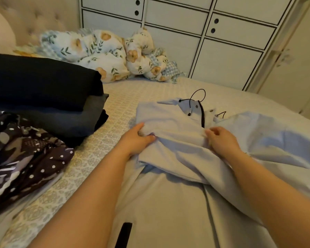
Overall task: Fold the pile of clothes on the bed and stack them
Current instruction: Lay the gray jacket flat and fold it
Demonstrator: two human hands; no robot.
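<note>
A pale grey-blue jacket (174,120) with a black zipper and black drawcords lies spread across the bed (118,102), its lower part reaching toward me. My left hand (136,140) grips a folded-over edge of the jacket at its left side. My right hand (220,140) pinches the same fold near the zipper. A stack of folded dark clothes (48,97) sits on the bed at the left. In front of that stack lies a dark patterned garment (25,158) with white dots.
A bunched floral duvet (104,52) lies at the head of the bed, before a tufted headboard (34,17). A white cabinet with drawers (213,38) stands behind the bed's far edge.
</note>
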